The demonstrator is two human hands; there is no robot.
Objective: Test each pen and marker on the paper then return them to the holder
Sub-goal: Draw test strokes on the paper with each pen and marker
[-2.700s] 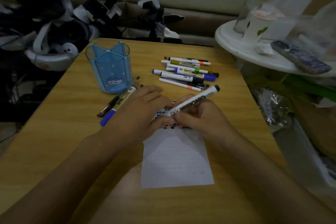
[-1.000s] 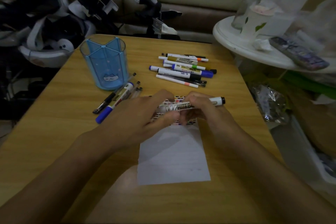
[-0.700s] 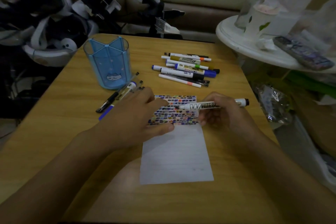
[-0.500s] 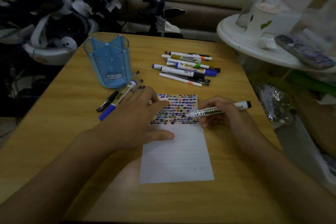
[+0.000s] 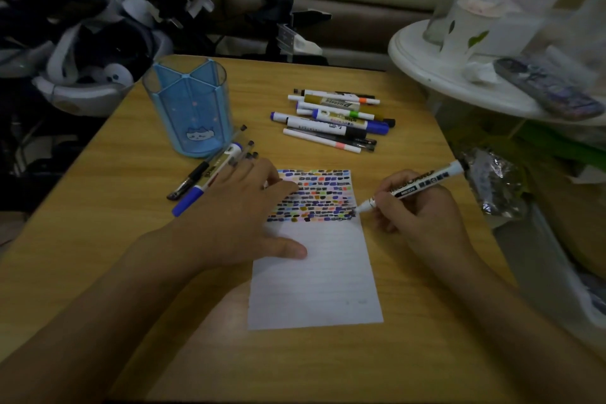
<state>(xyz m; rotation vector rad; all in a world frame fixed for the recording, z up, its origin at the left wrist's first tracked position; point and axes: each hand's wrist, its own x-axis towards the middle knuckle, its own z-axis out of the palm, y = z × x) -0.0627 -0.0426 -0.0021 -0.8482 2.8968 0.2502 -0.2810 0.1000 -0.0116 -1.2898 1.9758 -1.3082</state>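
Testing step. My right hand (image 5: pixel 423 210) pinches the whiteboard marker (image 5: pixel 414 186) in a writing grip, tip at the paper (image 5: pixel 314 279) beside the swatches. My left hand (image 5: pixel 239 213) lies flat, steadying the paper. Next, I judge: cap it, then drop it into the holder (image 5: pixel 190 108) on the worktop (image 5: pixel 98 239).
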